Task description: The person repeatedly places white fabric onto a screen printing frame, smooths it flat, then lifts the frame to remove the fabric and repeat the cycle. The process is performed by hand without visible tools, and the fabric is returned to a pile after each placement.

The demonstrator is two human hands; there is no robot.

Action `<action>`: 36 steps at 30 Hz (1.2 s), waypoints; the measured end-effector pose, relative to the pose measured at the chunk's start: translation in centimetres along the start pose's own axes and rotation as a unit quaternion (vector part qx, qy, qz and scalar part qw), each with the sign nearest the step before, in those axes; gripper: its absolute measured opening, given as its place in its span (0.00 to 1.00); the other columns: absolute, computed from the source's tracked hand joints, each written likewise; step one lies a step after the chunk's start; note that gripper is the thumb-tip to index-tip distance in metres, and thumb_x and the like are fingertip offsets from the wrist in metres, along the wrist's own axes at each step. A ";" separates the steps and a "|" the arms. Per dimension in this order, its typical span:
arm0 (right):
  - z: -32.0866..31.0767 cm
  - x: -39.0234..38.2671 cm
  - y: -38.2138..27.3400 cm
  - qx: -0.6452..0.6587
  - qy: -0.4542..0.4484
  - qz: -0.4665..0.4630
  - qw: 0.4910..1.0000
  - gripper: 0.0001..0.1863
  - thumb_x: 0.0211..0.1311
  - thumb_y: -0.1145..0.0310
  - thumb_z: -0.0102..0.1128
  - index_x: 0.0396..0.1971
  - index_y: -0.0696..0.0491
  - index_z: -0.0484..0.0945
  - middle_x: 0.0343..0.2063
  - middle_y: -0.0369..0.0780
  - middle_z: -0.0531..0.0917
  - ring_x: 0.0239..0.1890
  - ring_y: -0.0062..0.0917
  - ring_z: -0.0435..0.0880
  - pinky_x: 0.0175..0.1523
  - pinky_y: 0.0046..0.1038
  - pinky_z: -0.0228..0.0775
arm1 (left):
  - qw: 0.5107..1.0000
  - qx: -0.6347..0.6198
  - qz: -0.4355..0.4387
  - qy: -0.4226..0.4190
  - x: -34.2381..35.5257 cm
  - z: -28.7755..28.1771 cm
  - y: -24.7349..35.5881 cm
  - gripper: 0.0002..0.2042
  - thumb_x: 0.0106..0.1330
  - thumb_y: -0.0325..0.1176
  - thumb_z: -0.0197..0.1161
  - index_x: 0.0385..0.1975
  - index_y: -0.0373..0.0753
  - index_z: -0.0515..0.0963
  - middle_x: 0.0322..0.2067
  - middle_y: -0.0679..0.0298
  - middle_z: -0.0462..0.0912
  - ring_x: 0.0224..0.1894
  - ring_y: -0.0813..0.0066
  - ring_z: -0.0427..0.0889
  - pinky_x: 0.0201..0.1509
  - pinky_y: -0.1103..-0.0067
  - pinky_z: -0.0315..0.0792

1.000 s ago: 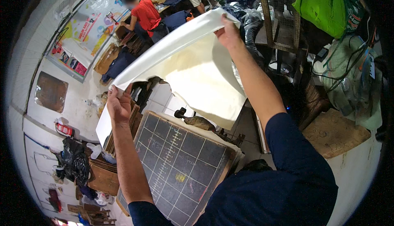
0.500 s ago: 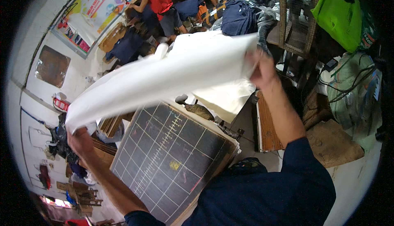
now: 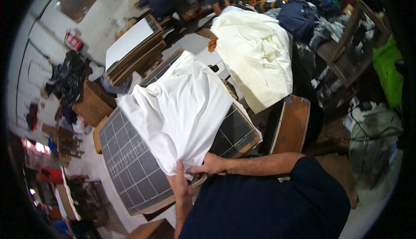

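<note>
Dark gridded board (image 3: 138, 176); hands (image 3: 213, 164) close together, clamped on gathered edge of white cloth (image 3: 184, 104).

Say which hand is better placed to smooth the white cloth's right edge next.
Probably the right hand: it is nearest the lower end of that edge of the white cloth, while the left hand sits farther left, at the gathered near end.

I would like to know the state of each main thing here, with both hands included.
White cloth, draped, wrinkled, gathered at its near end
Left hand, closed on the white cloth
Right hand, closed on the white cloth
Gridded board, partly covered by the white cloth
Cream cloth, heaped, creased
Stacked boards, piled, white on top
</note>
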State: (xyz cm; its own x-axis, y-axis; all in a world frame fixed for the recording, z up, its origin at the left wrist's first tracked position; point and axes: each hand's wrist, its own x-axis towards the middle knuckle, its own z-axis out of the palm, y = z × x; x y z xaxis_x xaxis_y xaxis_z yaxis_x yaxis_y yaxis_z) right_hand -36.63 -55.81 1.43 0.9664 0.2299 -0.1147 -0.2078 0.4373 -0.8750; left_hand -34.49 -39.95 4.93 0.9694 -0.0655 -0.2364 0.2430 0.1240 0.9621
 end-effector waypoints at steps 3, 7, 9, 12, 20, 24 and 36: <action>-3.0 2.7 -0.8 0.111 -0.099 0.130 0.980 0.30 0.72 0.44 0.50 0.57 0.56 0.74 0.47 0.42 0.83 0.45 0.24 0.82 0.47 0.29 0.75 | 0.989 -0.110 0.095 0.000 1.2 -0.5 2.4 0.23 0.72 0.32 0.59 0.63 0.30 0.65 0.56 0.52 0.76 0.54 0.63 0.79 0.55 0.68 0.76; -9.1 7.0 -4.2 0.409 0.017 -0.040 0.911 0.34 0.70 0.45 0.52 0.64 0.56 0.65 0.58 0.44 0.76 0.57 0.33 0.77 0.66 0.37 0.66 | 0.984 -0.114 0.138 0.006 0.3 -3.5 5.2 0.24 0.72 0.34 0.59 0.63 0.30 0.65 0.56 0.51 0.76 0.55 0.60 0.78 0.58 0.65 0.74; -12.3 10.2 -6.5 0.314 0.168 -0.132 0.925 0.30 0.70 0.54 0.57 0.63 0.58 0.65 0.57 0.45 0.76 0.61 0.36 0.74 0.68 0.38 0.64 | 0.978 -0.121 0.171 0.020 -0.2 -5.0 6.0 0.23 0.72 0.35 0.60 0.63 0.31 0.66 0.57 0.51 0.76 0.56 0.59 0.78 0.59 0.64 0.73; -16.0 12.4 -9.6 0.358 0.304 -0.150 0.870 0.21 0.69 0.59 0.54 0.55 0.57 0.75 0.49 0.43 0.82 0.53 0.35 0.80 0.64 0.38 0.69 | 0.971 -0.108 0.192 0.095 -1.3 -8.5 7.3 0.22 0.71 0.36 0.61 0.60 0.33 0.68 0.55 0.52 0.77 0.54 0.58 0.79 0.58 0.61 0.74; -15.7 7.6 -15.1 0.285 0.105 -0.154 0.940 0.20 0.72 0.57 0.51 0.53 0.57 0.76 0.48 0.44 0.84 0.51 0.35 0.82 0.62 0.40 0.70 | 0.907 -0.212 0.316 0.180 -8.5 -20.6 8.0 0.28 0.71 0.53 0.55 0.56 0.32 0.72 0.52 0.49 0.79 0.53 0.54 0.80 0.55 0.56 0.78; -14.6 6.0 -15.5 0.272 0.186 -0.134 0.935 0.20 0.67 0.62 0.54 0.53 0.59 0.75 0.50 0.45 0.82 0.54 0.36 0.80 0.64 0.38 0.69 | 0.880 -0.272 0.326 0.214 -8.1 -25.1 9.3 0.24 0.73 0.50 0.55 0.54 0.33 0.74 0.52 0.54 0.80 0.55 0.58 0.79 0.59 0.59 0.75; -26.3 -7.1 -21.3 -0.106 0.096 -0.372 0.917 0.28 0.60 0.65 0.59 0.59 0.59 0.70 0.49 0.47 0.81 0.49 0.40 0.82 0.57 0.42 0.73 | 0.854 -0.300 0.343 0.249 -8.8 -31.8 12.7 0.19 0.73 0.46 0.54 0.49 0.36 0.78 0.46 0.57 0.83 0.50 0.61 0.82 0.56 0.63 0.76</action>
State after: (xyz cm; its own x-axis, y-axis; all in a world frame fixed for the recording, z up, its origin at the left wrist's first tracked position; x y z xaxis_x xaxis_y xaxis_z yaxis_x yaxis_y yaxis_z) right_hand -35.05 -89.61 8.55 0.8417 -0.2297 0.4887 0.5347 0.2278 -0.8138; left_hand -38.87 -6.34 14.90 0.7481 0.6381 0.1824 -0.5597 0.4589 0.6900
